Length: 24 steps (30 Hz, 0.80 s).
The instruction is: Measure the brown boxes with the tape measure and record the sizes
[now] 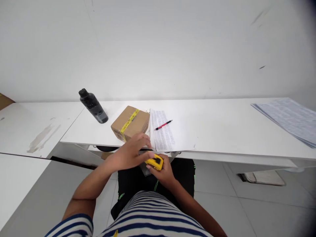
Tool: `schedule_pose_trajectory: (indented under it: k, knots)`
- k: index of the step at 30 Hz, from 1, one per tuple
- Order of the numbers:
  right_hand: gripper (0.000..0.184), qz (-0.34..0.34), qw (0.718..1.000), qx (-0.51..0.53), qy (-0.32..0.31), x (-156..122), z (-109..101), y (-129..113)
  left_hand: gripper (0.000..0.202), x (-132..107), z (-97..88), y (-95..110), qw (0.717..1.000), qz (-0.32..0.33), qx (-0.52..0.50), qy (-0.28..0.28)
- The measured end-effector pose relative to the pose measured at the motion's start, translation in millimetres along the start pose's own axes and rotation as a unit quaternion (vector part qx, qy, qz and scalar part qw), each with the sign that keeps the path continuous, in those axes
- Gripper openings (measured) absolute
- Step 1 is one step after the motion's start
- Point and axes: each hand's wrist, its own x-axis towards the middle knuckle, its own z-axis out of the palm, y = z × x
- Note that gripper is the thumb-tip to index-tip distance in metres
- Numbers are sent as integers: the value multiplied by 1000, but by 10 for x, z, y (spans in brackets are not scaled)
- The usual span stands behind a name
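A yellow tape measure point(158, 162) with a black patch is in my right hand point(165, 173), held over my lap just below the desk's front edge. The fingers of that hand wrap around its right end and underside. My left hand point(134, 149) reaches across from the left, its thumb against the tape measure's left end. Its other fingers are bent forward at the desk edge, with a gap between them and the thumb. Just beyond the left hand, a brown cardboard box point(134, 123) sealed with yellow tape sits on the desk. Printed paper sheets point(163, 140) lie right of the box.
On the sheets rests a red and black pen point(163, 125). A black bottle point(93, 107) stands left of the box. More printed papers point(291, 118) lie at the far right of the white desk point(222, 131), which meets a wall point(158, 49) behind.
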Motion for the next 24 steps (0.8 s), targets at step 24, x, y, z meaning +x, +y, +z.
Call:
schedule_pose_trajectory:
  k: [24]
  knots:
    - [53,-138,953,-105,-248,2440,572,-1154,103,-763,470,-1809,898,-104,-186,384]
